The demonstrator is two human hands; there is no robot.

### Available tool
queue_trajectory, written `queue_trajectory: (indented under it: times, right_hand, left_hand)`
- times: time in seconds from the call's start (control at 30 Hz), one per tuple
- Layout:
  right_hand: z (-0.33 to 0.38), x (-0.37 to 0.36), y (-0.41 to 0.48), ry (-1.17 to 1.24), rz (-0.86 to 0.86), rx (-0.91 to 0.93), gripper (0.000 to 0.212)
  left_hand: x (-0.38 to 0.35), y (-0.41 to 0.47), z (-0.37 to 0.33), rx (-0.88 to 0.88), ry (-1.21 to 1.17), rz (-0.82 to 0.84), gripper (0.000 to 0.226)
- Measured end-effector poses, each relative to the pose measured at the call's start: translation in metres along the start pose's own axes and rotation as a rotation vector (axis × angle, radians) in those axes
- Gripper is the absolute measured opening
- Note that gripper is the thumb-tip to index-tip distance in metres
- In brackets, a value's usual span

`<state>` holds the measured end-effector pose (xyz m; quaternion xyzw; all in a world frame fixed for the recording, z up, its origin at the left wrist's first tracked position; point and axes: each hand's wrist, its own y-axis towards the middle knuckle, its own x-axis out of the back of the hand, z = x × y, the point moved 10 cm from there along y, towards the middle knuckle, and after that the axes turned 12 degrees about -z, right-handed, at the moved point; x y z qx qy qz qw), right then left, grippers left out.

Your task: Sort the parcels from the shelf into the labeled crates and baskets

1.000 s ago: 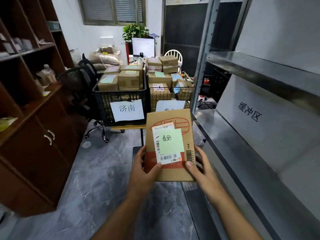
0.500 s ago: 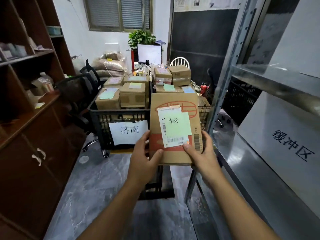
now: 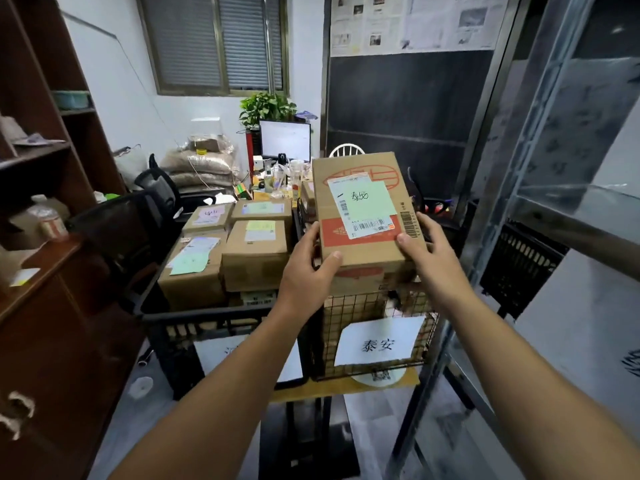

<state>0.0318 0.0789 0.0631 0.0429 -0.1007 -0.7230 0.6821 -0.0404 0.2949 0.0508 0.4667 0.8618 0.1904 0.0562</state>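
A flat brown cardboard parcel [image 3: 360, 251] with a red print, a white shipping label and a green handwritten note is held out in front of me. My left hand [image 3: 304, 271] grips its near left corner, thumb on top. My right hand [image 3: 429, 251] grips its near right edge, thumb on top. The parcel hovers above the wire basket [image 3: 367, 310] that carries a white sign reading 泰安. Left of it stands a black plastic crate [image 3: 180, 323] stacked with several labelled cardboard boxes [image 3: 256, 254]; its sign is partly hidden by my left arm.
A metal shelf frame [image 3: 485, 216] rises close on the right. A brown wooden cabinet [image 3: 52, 306] lines the left side. Both containers sit on a low table [image 3: 346, 388]. Behind them are a black office chair [image 3: 152, 195], a desk with a monitor [image 3: 285, 140] and sacks.
I have walked closer to the crates. Both hands have carried the parcel forward and to the right, from in front of the black crate to above the 泰安 basket.
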Motion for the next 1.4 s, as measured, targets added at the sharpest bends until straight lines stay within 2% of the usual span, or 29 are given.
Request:
queue_trajectory:
  times: [0.17, 0.33, 0.47, 0.6, 0.83, 1.1, 1.2, 1.4]
  right_hand:
    - [-0.028, -0.016, 0.053, -0.085, 0.018, -0.050, 0.063]
    - [-0.042, -0.027, 0.085, -0.084, 0.076, -0.130, 0.056]
    - [-0.056, -0.037, 0.103, -0.133, 0.133, -0.165, 0.063]
    - [-0.070, -0.035, 0.105, -0.224, 0.186, -0.142, 0.066]
    - [-0.074, -0.031, 0.104, -0.279, 0.169, -0.077, 0.068]
    - [-0.080, -0.030, 0.095, -0.416, 0.007, -0.044, 0.072]
    - [-0.066, -0.032, 0.088, -0.543, -0.070, 0.044, 0.066]
    - [-0.053, -0.017, 0.061, -0.724, -0.256, 0.056, 0.065]
  left_hand:
    - [-0.027, 0.038, 0.024, 0.042, 0.040, 0.004, 0.059]
    - [-0.041, 0.069, 0.037, 0.071, 0.062, -0.051, 0.073]
    - [-0.050, 0.077, 0.054, 0.102, 0.145, -0.050, 0.062]
    - [-0.055, 0.072, 0.067, 0.058, 0.201, -0.057, 0.061]
    - [-0.060, 0.067, 0.073, 0.020, 0.234, -0.062, 0.066]
    - [-0.052, 0.068, 0.080, -0.006, 0.177, -0.021, 0.055]
    - [-0.044, 0.079, 0.073, -0.072, 0.236, -0.003, 0.052]
    - [-0.034, 0.091, 0.053, -0.299, 0.436, 0.130, 0.060]
